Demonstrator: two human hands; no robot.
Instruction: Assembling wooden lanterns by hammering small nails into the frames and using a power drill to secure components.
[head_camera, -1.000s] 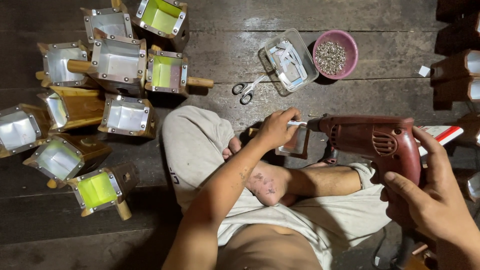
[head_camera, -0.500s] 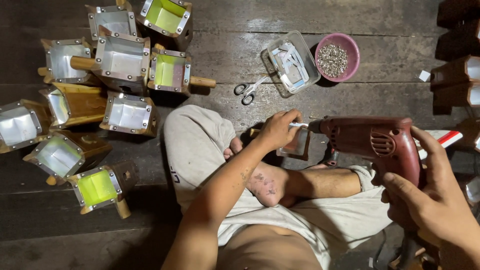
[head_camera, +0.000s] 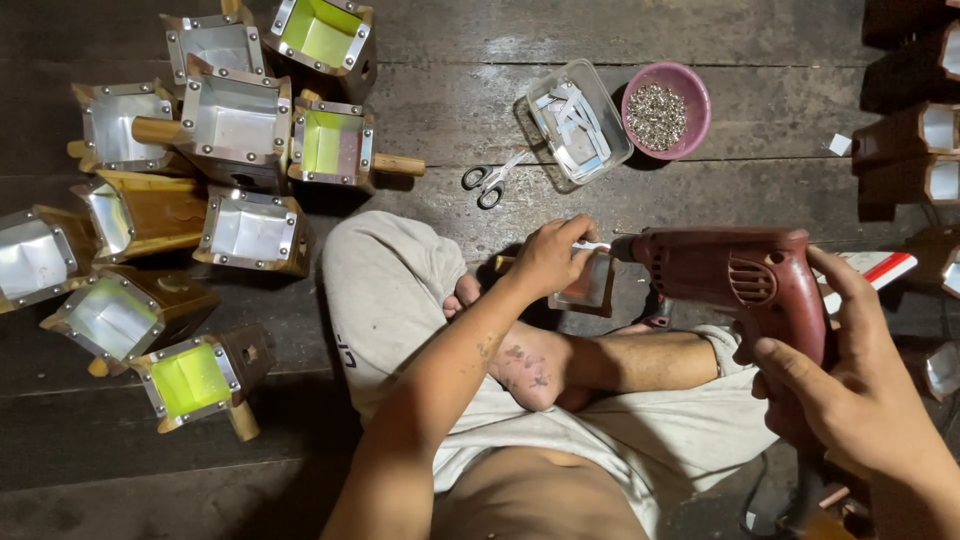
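Observation:
I sit cross-legged on a dark plank floor. My right hand grips the handle of a dark red electric drill that points left. My left hand pinches a thin metal strip at the drill's tip, over a small wooden box with a foil-lined opening that rests by my foot. The box is partly hidden behind my left hand.
Several finished wooden boxes with foil or yellow-green faces lie heaped at the left. Scissors, a clear plastic tub of metal strips and a pink bowl of small nails lie ahead. More wooden boxes stand at the right edge.
The view has shifted slightly. My hands and the drill keep about the same pose at the small box.

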